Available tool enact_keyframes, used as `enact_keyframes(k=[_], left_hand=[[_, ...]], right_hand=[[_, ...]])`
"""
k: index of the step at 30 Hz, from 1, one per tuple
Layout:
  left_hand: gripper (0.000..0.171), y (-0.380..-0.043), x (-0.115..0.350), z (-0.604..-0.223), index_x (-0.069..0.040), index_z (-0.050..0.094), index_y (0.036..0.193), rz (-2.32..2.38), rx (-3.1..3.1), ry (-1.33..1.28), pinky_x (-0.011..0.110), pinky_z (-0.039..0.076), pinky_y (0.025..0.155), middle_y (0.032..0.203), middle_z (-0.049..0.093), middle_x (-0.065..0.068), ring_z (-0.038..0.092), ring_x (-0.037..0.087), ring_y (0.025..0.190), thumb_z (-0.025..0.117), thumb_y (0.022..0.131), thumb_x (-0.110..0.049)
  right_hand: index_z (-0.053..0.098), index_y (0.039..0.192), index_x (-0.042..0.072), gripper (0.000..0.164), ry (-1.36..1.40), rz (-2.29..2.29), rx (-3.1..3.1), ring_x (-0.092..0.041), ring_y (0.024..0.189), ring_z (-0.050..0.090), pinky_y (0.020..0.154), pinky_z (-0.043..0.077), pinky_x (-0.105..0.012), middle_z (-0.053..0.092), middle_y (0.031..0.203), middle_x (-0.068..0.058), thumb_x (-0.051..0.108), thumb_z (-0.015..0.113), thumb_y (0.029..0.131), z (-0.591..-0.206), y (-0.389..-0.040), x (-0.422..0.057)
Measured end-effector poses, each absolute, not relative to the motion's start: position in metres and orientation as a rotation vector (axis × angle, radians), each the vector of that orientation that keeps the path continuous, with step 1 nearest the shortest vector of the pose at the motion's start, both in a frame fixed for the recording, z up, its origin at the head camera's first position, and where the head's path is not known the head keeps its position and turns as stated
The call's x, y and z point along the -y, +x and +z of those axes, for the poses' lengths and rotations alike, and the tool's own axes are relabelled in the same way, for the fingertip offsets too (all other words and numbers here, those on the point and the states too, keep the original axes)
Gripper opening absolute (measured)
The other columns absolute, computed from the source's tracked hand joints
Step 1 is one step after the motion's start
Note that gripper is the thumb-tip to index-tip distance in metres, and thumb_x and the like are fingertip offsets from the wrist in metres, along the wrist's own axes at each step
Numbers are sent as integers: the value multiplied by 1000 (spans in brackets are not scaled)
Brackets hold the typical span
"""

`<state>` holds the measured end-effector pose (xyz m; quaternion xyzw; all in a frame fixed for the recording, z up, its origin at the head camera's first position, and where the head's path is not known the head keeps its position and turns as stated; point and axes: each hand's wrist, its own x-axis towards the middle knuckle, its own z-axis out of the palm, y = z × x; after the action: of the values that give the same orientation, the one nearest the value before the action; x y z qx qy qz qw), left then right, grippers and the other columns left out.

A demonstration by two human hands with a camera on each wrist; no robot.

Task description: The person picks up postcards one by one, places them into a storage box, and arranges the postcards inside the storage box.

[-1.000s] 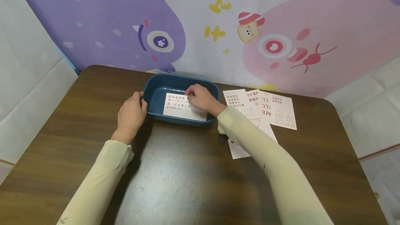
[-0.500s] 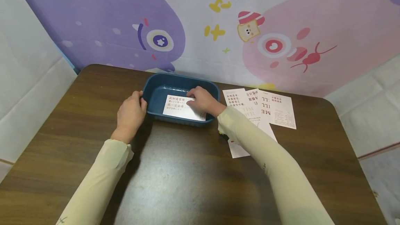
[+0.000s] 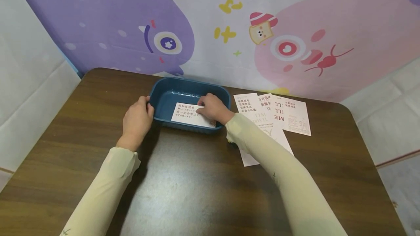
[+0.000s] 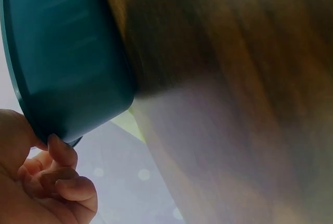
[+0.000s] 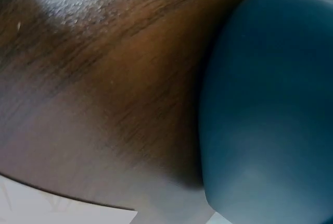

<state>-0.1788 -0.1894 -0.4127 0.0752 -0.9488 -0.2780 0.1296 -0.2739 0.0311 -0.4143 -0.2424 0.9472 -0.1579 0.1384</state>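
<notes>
Closest in, brown table (image 3: 177, 188) and pale sleeves (image 3: 88, 188). Bit farther out, left hand (image 3: 136, 121) with thumb and fingers pinched over the left rim of the blue box (image 3: 167, 99). Inside that, over by the near wall, the printed card (image 3: 185, 113), apparently nipped between thumb and index of the right hand (image 3: 214, 107). Probably super light, bendy, a bit slick, easy to crease; best taken by an edge, no squeezing the middle. Off right, overlapping loose cards (image 3: 298, 119); behind, cartoon backdrop (image 3: 210, 61). Hard to make out: dark thing (image 3: 231, 144) mostly tucked under the right sleeve, remaining right fingers, some covered print. No right-hand fingers at all in the right wrist view.
</notes>
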Motion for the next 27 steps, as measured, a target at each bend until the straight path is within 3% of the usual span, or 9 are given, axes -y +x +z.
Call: enact_keyframes(k=[22,27], left_hand=[[33,-178,188,-411,10,57,116,-828,2774,228,65,49,81,113,66,35,61,50,95,42,94,-11],[33,-178,189,-412,9,57,116,-834,2765,225,65,49,81,114,67,34,61,50,95,42,94,-11]], right_hand=[[70,109,4,29,-645,-447,-2740,-25,93,53,86,50,-42,65,107,-16,25,64,89,-419,-275,-32],[71,107,3,26,-680,-471,-2744,-24,92,53,85,50,-41,67,105,-15,21,58,92,-419,-274,-31]])
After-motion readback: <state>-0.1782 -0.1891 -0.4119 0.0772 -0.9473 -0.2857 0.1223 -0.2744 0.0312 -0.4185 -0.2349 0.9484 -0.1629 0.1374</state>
